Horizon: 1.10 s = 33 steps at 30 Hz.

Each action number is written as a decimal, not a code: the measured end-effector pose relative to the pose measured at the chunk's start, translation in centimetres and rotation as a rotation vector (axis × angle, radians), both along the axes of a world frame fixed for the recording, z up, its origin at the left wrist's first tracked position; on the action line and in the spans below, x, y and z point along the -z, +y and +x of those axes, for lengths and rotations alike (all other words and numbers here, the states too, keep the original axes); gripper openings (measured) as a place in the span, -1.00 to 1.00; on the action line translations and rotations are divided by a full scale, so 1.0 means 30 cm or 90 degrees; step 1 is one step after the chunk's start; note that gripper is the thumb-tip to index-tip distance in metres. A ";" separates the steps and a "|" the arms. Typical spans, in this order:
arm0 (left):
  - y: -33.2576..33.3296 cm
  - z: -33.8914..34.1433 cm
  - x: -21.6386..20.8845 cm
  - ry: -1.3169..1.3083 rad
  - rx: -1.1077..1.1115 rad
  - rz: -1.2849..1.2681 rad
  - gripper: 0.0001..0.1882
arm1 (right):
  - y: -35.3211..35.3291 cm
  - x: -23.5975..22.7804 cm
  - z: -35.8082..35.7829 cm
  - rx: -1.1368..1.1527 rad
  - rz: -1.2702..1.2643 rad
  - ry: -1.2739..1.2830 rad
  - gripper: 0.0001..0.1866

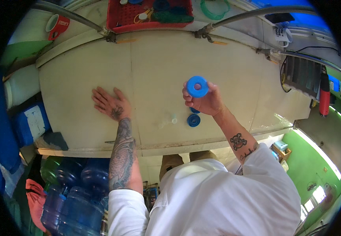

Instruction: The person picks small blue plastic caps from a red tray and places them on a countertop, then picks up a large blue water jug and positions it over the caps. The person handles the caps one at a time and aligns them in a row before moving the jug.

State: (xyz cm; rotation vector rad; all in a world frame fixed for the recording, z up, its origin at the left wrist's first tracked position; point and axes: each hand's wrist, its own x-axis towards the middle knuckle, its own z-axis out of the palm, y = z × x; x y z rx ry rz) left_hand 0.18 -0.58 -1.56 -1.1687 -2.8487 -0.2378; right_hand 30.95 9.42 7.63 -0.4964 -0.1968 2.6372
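Observation:
My right hand [206, 100] grips a round blue cap [190, 91] with a pale round centre, raised above the counter [158, 67]. Its fingers curl round the cap's edge and its palm is turned up. Just below this hand, another blue cap [193, 120] lies on the counter. One more blue cap [194, 110] sits beside it, partly hidden by the hand. A small clear or whitish disc [174, 121] rests to their left. My left hand [110, 104] lies flat on the counter, fingers spread, holding nothing.
A red basket [150, 27] with scissors and small items stands at the far edge, behind metal pipes [249, 15]. A red-and-white mug [57, 26] is far left. Large blue water jugs [78, 208] stand below the counter at left. A red-handled tool [324, 94] hangs at right.

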 end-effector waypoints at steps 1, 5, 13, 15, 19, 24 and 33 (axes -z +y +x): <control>0.001 -0.002 -0.002 -0.011 -0.007 -0.024 -0.23 | 0.003 0.005 0.002 -0.020 0.044 -0.075 -0.23; 0.006 -0.008 -0.013 0.010 -0.009 -0.023 -0.24 | -0.002 -0.032 0.003 -0.318 0.656 -0.567 -0.27; 0.003 0.002 -0.026 -0.012 -0.017 -0.023 -0.25 | 0.220 -0.253 -0.122 -0.014 1.115 -0.866 -0.60; 0.004 -0.001 -0.024 0.008 -0.006 0.000 -0.25 | 0.386 -0.261 -0.199 0.072 1.140 -0.926 -0.71; 0.003 0.000 -0.020 0.001 -0.009 0.004 -0.25 | 0.711 -0.173 -0.356 -0.053 1.219 -1.066 -0.79; 0.006 0.003 -0.023 0.009 -0.007 -0.004 -0.24 | 0.839 -0.062 -0.434 -0.304 1.226 -1.232 -0.77; 0.010 0.005 -0.042 -0.010 -0.012 -0.019 -0.23 | 0.500 -0.312 -0.308 0.128 0.137 0.010 -0.44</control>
